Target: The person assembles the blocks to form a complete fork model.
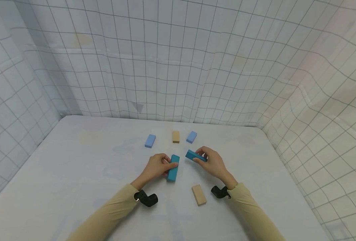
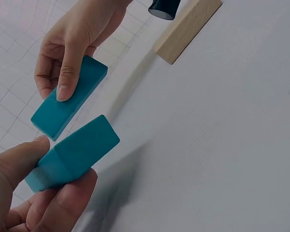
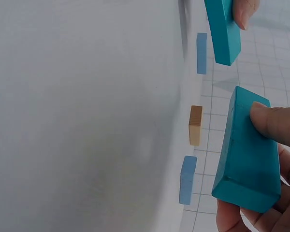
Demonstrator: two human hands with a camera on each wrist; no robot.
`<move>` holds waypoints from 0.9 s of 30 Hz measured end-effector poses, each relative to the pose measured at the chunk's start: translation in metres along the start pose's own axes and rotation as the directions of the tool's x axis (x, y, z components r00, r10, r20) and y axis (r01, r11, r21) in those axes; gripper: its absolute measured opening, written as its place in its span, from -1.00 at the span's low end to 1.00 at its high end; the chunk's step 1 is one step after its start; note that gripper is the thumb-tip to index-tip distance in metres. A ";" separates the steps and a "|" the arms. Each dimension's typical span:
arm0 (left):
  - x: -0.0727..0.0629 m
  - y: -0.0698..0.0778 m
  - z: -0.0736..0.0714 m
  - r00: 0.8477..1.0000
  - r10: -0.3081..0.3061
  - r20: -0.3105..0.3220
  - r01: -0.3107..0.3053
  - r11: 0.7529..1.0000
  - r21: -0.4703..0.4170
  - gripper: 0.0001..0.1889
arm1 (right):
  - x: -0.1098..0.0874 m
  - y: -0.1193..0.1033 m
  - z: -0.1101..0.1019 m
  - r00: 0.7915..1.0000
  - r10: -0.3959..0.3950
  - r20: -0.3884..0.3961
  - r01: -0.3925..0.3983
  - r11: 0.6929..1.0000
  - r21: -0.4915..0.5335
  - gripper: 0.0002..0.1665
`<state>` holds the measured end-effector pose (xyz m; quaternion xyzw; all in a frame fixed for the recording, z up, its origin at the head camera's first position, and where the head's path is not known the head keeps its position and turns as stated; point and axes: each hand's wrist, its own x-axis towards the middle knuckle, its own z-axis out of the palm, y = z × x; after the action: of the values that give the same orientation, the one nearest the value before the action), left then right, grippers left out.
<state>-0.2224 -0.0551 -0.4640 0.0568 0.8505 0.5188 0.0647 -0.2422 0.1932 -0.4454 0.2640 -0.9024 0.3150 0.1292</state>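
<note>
My left hand (image 1: pixel 157 166) pinches a teal block (image 1: pixel 173 168) between thumb and fingers, above the table. Across from it, my right hand (image 1: pixel 211 162) grips a second teal block (image 1: pixel 196 155) by its near end. The two teal blocks are apart, with a small gap between them. In the left wrist view the left block (image 2: pixel 72 154) is close to the camera, and the right block (image 2: pixel 70 96) lies just beyond it. The right wrist view shows the thumb pressed on the right block's (image 3: pixel 249 150) broad face, fingers beneath it.
Beyond the hands stand a blue block (image 1: pixel 150 141), a wooden block (image 1: pixel 176 137) and another blue block (image 1: pixel 191 137). A pale wooden block (image 1: pixel 199 195) lies nearer, between the forearms. Grid-patterned curtains (image 1: pixel 165 67) hang behind and beside the white table (image 1: pixel 90 160).
</note>
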 end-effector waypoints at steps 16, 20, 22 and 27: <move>0.002 0.001 0.010 0.997 -0.078 -0.023 0.077 0.997 -0.028 -0.64 | 0.000 -0.001 0.003 1.000 0.024 0.013 -0.024 1.000 0.010 -0.73; 0.003 0.000 0.010 0.998 -0.064 -0.018 0.064 0.998 -0.026 -0.65 | 0.001 -0.002 0.003 0.999 0.028 0.020 -0.028 1.000 0.011 -0.73; 0.003 -0.001 0.009 0.998 -0.059 -0.014 0.059 0.998 -0.027 -0.66 | 0.001 -0.002 0.003 0.999 0.030 0.022 -0.030 0.999 0.013 -0.73; 0.003 -0.001 0.008 0.998 -0.067 -0.004 0.067 0.997 -0.034 -0.68 | 0.003 -0.003 0.003 0.999 0.034 0.026 -0.034 0.999 0.016 -0.73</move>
<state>-0.2241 -0.0485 -0.4688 0.0259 0.8432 0.5309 0.0808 -0.2434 0.1877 -0.4451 0.2536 -0.9058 0.3212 0.1099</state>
